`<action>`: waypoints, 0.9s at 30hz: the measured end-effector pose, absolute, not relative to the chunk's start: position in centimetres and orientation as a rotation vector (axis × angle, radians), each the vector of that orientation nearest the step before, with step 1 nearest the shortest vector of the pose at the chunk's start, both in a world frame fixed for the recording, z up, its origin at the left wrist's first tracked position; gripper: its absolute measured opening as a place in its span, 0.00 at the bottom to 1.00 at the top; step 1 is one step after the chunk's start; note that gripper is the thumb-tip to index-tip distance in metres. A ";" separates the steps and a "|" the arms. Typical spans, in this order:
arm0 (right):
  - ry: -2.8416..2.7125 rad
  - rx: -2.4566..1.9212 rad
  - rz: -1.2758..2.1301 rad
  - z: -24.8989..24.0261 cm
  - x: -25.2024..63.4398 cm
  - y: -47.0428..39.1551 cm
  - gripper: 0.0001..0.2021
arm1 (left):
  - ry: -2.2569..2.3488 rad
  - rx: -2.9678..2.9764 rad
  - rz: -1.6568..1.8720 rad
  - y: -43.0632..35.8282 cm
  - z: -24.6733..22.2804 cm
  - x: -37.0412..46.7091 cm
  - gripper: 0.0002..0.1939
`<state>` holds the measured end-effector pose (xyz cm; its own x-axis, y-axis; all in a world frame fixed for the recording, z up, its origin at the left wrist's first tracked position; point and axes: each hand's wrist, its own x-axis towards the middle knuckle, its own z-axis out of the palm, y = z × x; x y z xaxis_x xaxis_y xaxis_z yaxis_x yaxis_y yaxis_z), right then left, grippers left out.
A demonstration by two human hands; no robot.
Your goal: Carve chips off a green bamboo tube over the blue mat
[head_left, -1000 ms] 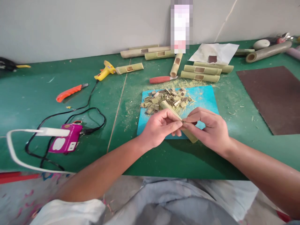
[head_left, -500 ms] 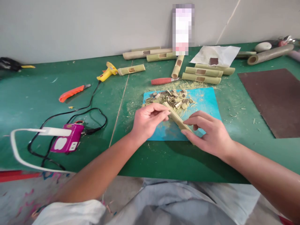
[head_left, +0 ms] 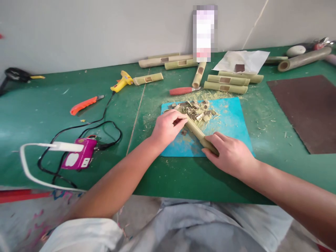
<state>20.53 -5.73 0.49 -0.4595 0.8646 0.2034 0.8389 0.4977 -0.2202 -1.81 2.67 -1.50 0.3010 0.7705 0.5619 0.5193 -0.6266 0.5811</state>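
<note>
A pale green bamboo tube (head_left: 197,132) lies slanted over the blue sheet (head_left: 231,119). My right hand (head_left: 231,150) is closed around its near end, thumb on one side and fingers on the other. At the far end, my left hand (head_left: 169,126) pinches with thumb and forefinger against the tube's tip; the fingertips hide the exact contact. Beyond the tube, a heap of small brown and green chips (head_left: 199,110) rests on the sheet. Behind the sheet lies a red-handled knife (head_left: 181,91).
Several cut bamboo tubes (head_left: 225,87) lie at the back, near white paper (head_left: 240,62). A brown mat (head_left: 307,112) is at right. On the left are a yellow glue gun (head_left: 122,82), an orange cutter (head_left: 84,105), a purple power strip (head_left: 80,154) and looping cables.
My left hand has moved slightly up and is now at the tube's far tip. My right hand's fingers have closed down more around the near end.
</note>
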 end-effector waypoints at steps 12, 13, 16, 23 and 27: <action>-2.453 -1.452 0.159 0.4 20.5 -5.9 0.11 | 1.161 2.529 1.084 2.5 -1.4 -2.2 0.06; -2.449 -1.457 0.159 0.4 20.5 -5.9 0.11 | 1.155 2.532 1.086 2.5 -1.4 -2.1 0.07; -2.439 -1.458 0.152 0.3 20.4 -5.8 0.10 | 1.066 2.553 1.061 2.4 -1.5 -1.8 0.07; -2.419 -1.433 0.126 0.0 20.3 -5.9 0.11 | 1.040 2.654 1.088 2.8 -1.6 -1.8 0.09; -2.406 -1.417 0.115 -0.1 20.4 -5.9 0.10 | 1.058 2.674 1.095 2.8 -1.4 -1.8 0.10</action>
<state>20.38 -5.86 -0.11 -0.4413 0.8613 0.2520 0.8332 0.4975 -0.2413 -1.84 2.76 -1.40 0.5108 0.6198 0.5958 0.5737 -0.7619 0.3007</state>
